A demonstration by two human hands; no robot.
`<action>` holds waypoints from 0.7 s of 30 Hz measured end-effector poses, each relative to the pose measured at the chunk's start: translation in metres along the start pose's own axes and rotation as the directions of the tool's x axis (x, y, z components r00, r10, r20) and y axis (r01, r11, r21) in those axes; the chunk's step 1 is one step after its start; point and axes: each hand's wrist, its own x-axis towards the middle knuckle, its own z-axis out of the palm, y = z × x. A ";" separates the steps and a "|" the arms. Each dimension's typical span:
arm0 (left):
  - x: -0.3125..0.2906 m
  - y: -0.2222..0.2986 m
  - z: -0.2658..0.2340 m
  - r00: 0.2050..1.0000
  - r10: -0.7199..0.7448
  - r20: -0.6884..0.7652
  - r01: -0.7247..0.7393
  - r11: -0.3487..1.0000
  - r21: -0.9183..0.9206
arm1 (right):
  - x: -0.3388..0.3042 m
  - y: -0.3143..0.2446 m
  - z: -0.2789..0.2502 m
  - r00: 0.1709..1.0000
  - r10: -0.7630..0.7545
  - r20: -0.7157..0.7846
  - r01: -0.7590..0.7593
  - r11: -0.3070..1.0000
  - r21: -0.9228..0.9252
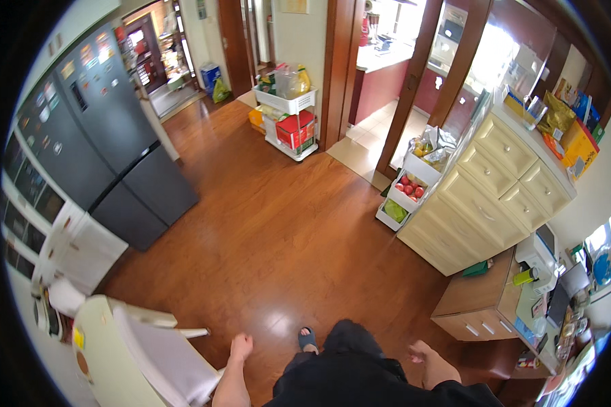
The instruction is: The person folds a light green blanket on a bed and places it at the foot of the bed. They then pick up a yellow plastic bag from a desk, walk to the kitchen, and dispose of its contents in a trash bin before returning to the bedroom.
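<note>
My left hand (242,346) hangs low beside my body, its fingers curled into a loose fist with nothing showing in it. Closest to it is a pale chair (159,353) with a light fabric back, a short way to its left. On the other side, my right hand (419,351) is held away from my hip. Its fingers are curled in, and no object shows in them. To its right stands a wooden desk (478,298) with drawers. One slippered foot (307,338) is forward on the wood floor (278,258).
A dark grey fridge (115,136) stands at the left. Farther ahead is a white rolling cart (292,105) with bags and boxes. At the right, a cream chest of drawers (482,190) stands by a stacked basket rack (407,197) of produce. A sliding door (414,81) stands partly open.
</note>
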 end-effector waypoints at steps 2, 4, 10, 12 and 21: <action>0.091 0.038 -0.033 0.980 0.154 -0.125 -0.162 0.985 -0.054 | -0.018 0.000 0.003 0.991 0.109 -0.079 -0.109 0.994 0.008; 0.153 0.098 -0.064 0.969 0.194 -0.150 -0.212 0.970 -0.117 | -0.009 0.016 0.006 0.970 0.239 -0.039 -0.226 0.950 0.214; 0.309 0.140 -0.048 0.953 0.261 -0.153 -0.266 0.964 -0.015 | 0.067 -0.116 -0.018 0.995 0.099 0.029 -0.094 0.987 -0.130; 0.331 0.107 -0.015 0.998 -0.049 -0.032 0.047 0.997 -0.067 | 0.107 -0.209 -0.043 0.997 0.012 -0.080 -0.022 0.992 -0.125; 0.434 0.241 -0.040 0.851 -0.285 0.441 0.257 0.959 0.122 | 0.149 -0.785 -0.146 0.621 -0.761 -0.186 0.725 0.649 -0.232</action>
